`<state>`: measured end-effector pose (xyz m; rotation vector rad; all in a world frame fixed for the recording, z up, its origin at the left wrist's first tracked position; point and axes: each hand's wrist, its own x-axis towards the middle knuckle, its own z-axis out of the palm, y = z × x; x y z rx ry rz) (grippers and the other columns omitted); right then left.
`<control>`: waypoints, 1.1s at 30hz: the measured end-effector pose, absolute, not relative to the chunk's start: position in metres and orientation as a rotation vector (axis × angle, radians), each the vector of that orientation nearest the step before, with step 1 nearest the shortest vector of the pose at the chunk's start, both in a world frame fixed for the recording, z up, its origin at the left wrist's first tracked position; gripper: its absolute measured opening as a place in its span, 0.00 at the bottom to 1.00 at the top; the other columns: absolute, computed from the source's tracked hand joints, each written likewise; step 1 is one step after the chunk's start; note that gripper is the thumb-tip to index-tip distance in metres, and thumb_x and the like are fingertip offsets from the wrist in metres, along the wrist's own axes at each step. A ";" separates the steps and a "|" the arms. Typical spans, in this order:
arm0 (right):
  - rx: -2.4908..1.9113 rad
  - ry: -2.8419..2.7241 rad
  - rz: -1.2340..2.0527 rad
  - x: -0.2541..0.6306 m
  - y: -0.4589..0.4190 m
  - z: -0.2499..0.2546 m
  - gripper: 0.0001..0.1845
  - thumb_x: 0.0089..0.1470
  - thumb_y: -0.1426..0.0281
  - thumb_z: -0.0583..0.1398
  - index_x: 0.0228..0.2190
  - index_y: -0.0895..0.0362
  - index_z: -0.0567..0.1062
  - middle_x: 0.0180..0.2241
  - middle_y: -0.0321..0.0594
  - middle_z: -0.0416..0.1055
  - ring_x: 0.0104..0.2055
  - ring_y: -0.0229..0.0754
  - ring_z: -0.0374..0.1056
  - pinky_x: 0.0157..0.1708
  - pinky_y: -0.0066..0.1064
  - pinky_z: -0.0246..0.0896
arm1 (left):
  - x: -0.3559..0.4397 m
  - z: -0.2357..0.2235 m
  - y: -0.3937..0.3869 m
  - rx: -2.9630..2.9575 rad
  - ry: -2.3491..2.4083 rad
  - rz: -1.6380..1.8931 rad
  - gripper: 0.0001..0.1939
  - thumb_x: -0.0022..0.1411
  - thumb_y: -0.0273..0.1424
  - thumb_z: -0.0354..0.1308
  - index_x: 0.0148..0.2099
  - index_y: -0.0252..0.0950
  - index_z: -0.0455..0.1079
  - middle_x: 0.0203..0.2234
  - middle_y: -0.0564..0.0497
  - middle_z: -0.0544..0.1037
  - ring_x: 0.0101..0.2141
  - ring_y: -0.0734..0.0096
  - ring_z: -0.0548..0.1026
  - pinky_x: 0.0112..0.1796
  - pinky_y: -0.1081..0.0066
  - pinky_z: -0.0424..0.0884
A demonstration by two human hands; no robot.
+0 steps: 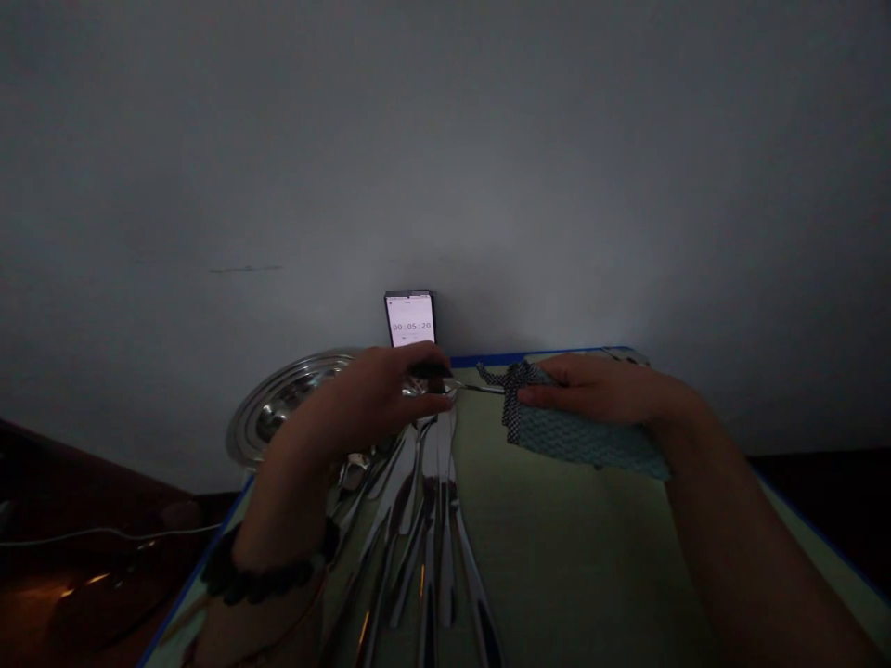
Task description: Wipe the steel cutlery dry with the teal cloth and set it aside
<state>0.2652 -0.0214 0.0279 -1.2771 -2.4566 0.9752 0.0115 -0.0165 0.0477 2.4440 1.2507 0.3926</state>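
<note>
My left hand [390, 394] pinches one end of a slim piece of metal cutlery [483, 388], held level above the table. Its end is mostly hidden by my fingers, so I cannot tell which kind it is. At its other end, my right hand [591, 385] grips a grey-green textured cloth [577, 436] with a dark checked edge, wrapped around the metal. Loose cloth hangs below the right hand. Beneath and in front of my left hand lie several table knives [445, 529] and other shiny cutlery, spread in an overlapping bunch.
A round, shiny metal dish [254, 408] stands at the back left, partly behind my left arm. A phone [410, 318] showing a timer leans against the grey wall [557, 186]. The green tabletop [571, 566] has a blue edge. A white cable [118, 533] runs at left.
</note>
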 end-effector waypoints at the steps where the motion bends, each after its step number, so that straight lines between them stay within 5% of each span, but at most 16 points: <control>1: -1.289 -2.477 0.960 0.264 -0.022 0.028 0.18 0.57 0.56 0.50 0.30 0.56 0.70 0.29 0.37 0.71 0.31 0.39 0.66 0.29 0.28 0.59 | 0.014 0.047 -0.017 2.424 1.226 0.346 0.11 0.56 0.36 0.57 0.41 0.38 0.70 0.29 0.54 0.77 0.27 0.73 0.73 0.29 0.75 0.63; 5: -1.322 -2.547 0.932 0.260 -0.021 0.027 0.22 0.57 0.53 0.49 0.32 0.57 0.71 0.31 0.39 0.71 0.31 0.40 0.66 0.29 0.29 0.58 | 0.019 0.045 -0.018 2.396 1.204 0.224 0.09 0.56 0.36 0.57 0.36 0.36 0.71 0.24 0.54 0.76 0.23 0.74 0.71 0.27 0.75 0.61; 18: -1.129 -2.669 0.987 0.234 -0.019 0.024 0.17 0.59 0.60 0.49 0.30 0.58 0.69 0.29 0.37 0.70 0.30 0.37 0.65 0.29 0.27 0.56 | 0.041 0.037 -0.021 2.466 1.080 0.079 0.10 0.57 0.34 0.53 0.40 0.36 0.70 0.32 0.49 0.77 0.31 0.69 0.73 0.31 0.73 0.63; 27: -1.362 -2.457 1.009 0.272 -0.013 0.023 0.23 0.56 0.51 0.49 0.36 0.56 0.72 0.36 0.39 0.74 0.37 0.43 0.69 0.35 0.30 0.60 | 0.006 0.040 -0.009 2.416 1.229 0.238 0.10 0.59 0.33 0.53 0.42 0.37 0.70 0.29 0.54 0.76 0.27 0.74 0.71 0.29 0.76 0.63; 33: -1.446 -2.356 0.990 0.284 -0.015 0.021 0.22 0.55 0.53 0.51 0.37 0.56 0.73 0.36 0.38 0.75 0.36 0.44 0.70 0.35 0.31 0.61 | 0.011 0.038 -0.011 2.418 1.224 0.397 0.18 0.65 0.41 0.44 0.48 0.40 0.69 0.40 0.52 0.77 0.39 0.69 0.73 0.40 0.73 0.64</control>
